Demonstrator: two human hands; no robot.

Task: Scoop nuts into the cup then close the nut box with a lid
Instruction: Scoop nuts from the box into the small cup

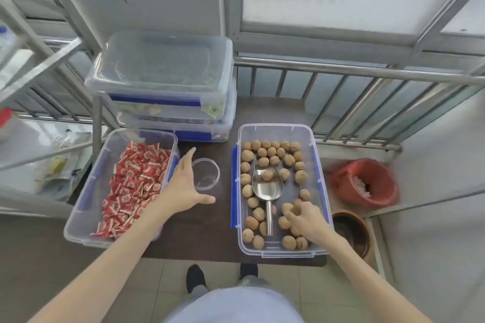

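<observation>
We note a dark worktop (207, 231) carrying two open clear boxes with blue latches. The nut box (280, 250) sits on the right, uncovered, with walnuts (262, 152) ringed along its walls and the floor bare in the middle. A metal scoop (267, 189) lies inside it, bowl toward the far side, handle pointing near; one walnut rests in the bowl.

Left hand (183, 186): spread wide open, fingers extended toward the far side, thumb splayed to the right. It holds nothing. It lies just left of the clear cup (206, 173), which stands upright on the worktop between the two boxes; we cannot tell whether the hand touches the cup's rim.

Right hand (305, 217): inside the nut box at its near right part, fingers curled downward among the walnuts, just right of the scoop handle. We cannot tell whether it grips a nut. It does not touch the scoop.

The left box (86, 217) holds red wrapped candies (133, 186). Behind, at the far side, two lidded boxes (165, 81) stand stacked. A red bucket (364, 183) sits on the floor to the right of the worktop.
</observation>
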